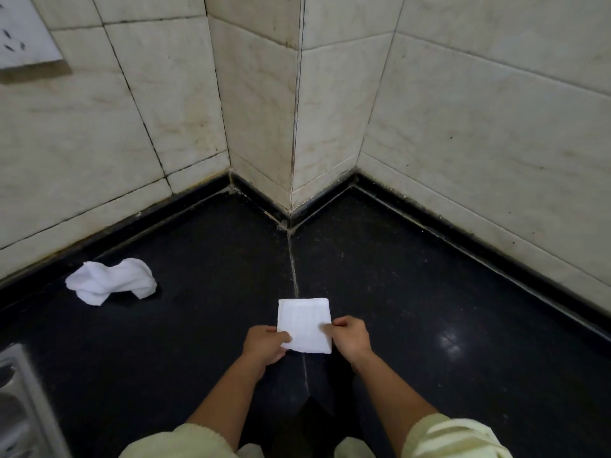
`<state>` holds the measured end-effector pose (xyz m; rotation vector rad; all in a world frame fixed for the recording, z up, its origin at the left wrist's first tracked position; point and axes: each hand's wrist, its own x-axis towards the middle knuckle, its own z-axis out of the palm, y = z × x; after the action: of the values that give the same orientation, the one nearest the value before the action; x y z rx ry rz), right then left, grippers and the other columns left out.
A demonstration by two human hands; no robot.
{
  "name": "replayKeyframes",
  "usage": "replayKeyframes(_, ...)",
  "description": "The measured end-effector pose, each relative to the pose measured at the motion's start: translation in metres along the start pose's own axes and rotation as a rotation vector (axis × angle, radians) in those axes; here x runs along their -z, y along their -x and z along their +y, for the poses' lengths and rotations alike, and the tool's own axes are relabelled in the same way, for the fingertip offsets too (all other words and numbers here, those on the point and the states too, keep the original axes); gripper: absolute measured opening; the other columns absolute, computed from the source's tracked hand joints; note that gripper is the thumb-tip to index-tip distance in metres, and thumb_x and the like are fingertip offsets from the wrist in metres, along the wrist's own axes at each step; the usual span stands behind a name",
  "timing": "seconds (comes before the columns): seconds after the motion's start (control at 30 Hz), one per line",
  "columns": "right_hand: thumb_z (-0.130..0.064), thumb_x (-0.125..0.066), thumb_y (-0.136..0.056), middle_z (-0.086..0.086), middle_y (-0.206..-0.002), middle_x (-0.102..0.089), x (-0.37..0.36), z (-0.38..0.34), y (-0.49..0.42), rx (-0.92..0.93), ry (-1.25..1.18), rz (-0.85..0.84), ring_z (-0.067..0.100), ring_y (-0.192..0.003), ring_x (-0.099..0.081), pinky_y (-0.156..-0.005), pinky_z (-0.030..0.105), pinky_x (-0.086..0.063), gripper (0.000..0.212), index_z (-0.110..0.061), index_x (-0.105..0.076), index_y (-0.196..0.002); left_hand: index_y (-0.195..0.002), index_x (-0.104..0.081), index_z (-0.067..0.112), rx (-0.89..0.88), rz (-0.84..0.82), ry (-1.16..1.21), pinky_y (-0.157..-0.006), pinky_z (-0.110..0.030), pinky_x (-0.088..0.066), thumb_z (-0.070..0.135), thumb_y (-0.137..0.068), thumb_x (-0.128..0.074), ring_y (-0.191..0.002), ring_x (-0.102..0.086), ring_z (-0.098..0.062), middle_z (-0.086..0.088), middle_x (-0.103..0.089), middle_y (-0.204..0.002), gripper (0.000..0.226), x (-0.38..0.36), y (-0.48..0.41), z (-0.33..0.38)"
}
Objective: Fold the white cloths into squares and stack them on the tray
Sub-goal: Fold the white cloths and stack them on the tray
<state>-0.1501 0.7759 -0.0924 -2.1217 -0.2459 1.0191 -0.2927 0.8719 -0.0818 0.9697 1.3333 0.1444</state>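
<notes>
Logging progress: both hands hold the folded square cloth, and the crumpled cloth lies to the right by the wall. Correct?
No. The head view shows the crumpled cloth lying to the left by the wall, not the right. The left hand and right hand do hold the folded square cloth.

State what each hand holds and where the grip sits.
Both hold the folded white cloth: left hand pinches its near-left corner, right hand its right edge.

Cream wall tiles [479,110] with dark grout fill the upper half, and a wall corner [294,127] juts forward at 12 o'clock. A white socket plate [23,31] hangs at 10 o'clock. Below lies a speckled black stone surface [413,276], with a pale seam [293,269] down its middle and a glare spot [449,342] at 4 o'clock.
</notes>
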Motion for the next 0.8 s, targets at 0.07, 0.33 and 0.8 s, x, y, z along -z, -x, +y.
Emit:
replayKeyframes(0.07,-0.019,-0.071,-0.081,0.01,-0.092,-0.069,0.001,-0.005,0.002,-0.075,-0.126,-0.036,0.02,-0.077,-0.062,-0.059,0.027,-0.046,0.016,-0.006,-0.066,-0.088,-0.079,-0.062,0.004,0.072,-0.069,0.068,-0.063,-0.023,-0.051,-0.001,-0.079,-0.065,-0.069,-0.059,-0.017,-0.011,-0.062,-0.082,0.006,0.004,0.006,0.006)
replayKeyframes(0.33,-0.007,-0.065,-0.077,0.016,-0.106,-0.071,0.009,-0.003,0.02,-0.207,-0.452,-0.238,0.031,-0.099,-0.068,-0.067,0.035,-0.055,0.031,-0.004,-0.066,-0.109,-0.102,-0.062,0.012,0.194,-0.301,0.137,-0.067,-0.03,-0.053,-0.002,-0.076,-0.061,-0.084,-0.06,-0.02,-0.008,-0.063,-0.098,0.029,0.016,0.021,0.003)
replayKeyframes(0.8,-0.006,-0.066,-0.077,0.011,-0.095,-0.07,0.058,0.046,0.07,-0.123,-0.662,-0.069,0.026,-0.087,-0.066,-0.071,0.035,-0.054,0.014,-0.01,-0.067,-0.09,-0.11,-0.062,0.016,0.008,-0.452,-0.103,-0.073,-0.029,-0.048,0.015,-0.086,-0.061,-0.097,-0.064,-0.018,-0.004,-0.068,-0.111,0.024,-0.024,0.04,-0.005)
